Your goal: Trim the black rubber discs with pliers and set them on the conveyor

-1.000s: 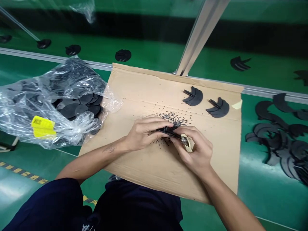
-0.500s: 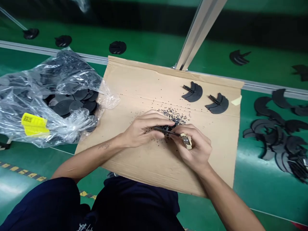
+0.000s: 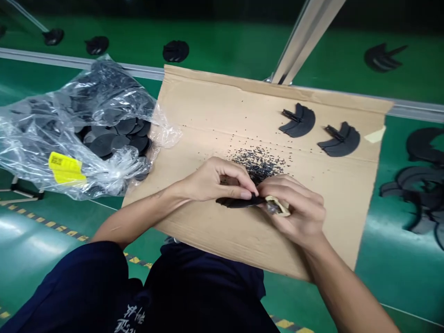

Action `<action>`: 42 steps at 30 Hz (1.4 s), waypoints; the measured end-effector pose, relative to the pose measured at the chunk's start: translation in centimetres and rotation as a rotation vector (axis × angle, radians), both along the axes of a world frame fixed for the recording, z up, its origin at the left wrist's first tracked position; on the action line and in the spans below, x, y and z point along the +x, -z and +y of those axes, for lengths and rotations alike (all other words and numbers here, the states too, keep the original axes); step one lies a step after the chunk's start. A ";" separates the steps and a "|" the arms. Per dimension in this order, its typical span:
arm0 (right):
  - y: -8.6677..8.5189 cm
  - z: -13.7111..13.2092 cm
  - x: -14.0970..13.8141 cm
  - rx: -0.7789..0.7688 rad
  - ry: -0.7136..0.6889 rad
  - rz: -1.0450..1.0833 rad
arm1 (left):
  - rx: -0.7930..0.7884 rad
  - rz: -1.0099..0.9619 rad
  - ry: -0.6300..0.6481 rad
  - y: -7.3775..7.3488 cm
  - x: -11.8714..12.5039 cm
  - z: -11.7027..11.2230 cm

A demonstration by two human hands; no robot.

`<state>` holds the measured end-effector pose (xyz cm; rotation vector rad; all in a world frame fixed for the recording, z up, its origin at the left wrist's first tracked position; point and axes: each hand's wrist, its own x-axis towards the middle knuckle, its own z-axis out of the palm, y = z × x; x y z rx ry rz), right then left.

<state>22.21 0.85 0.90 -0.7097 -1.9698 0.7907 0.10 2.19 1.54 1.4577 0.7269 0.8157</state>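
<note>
My left hand (image 3: 224, 181) is closed, thumb and forefinger pinching a flat black plastic piece (image 3: 236, 202) that I see nearly edge-on. My right hand (image 3: 294, 208) wraps round a small tool with a cream, tape-like covering (image 3: 277, 206). The working end of that tool is hidden, so its kind is unclear. Both hands meet at the right end of the black piece, above the cardboard sheet (image 3: 208, 236). Just beyond them lies a heap of tiny black bits (image 3: 260, 162), scattered thinner toward the edges.
Two black crescent-shaped parts with stems (image 3: 301, 121) lie at the sheet's back right. A clear plastic bag (image 3: 31, 138) of black discs stands left. More black curved parts (image 3: 421, 182) are piled on the right. A metal post (image 3: 305, 41) rises behind the sheet.
The black piece now shows broader, and my left fingers have closed in a pinch near its right end. The camera view has shifted, moving the scene slightly within the picture.
</note>
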 end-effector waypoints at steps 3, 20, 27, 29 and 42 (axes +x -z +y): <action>0.5 0.1 0.1 0.010 -0.032 -0.063 | 0.102 0.107 0.000 -0.1 -0.1 0.1; 0.5 1.7 2.2 0.285 0.314 -0.542 | 0.497 0.141 -0.342 2.0 0.7 -0.3; 0.7 1.5 1.9 0.302 0.268 -0.545 | 0.556 0.157 -0.310 1.8 0.8 -0.7; 0.7 1.4 2.0 0.328 0.274 -0.562 | 0.561 0.140 -0.303 1.8 0.8 -0.7; 0.3 1.0 2.1 0.443 0.306 -0.596 | 0.575 0.078 -0.272 2.0 0.8 -0.8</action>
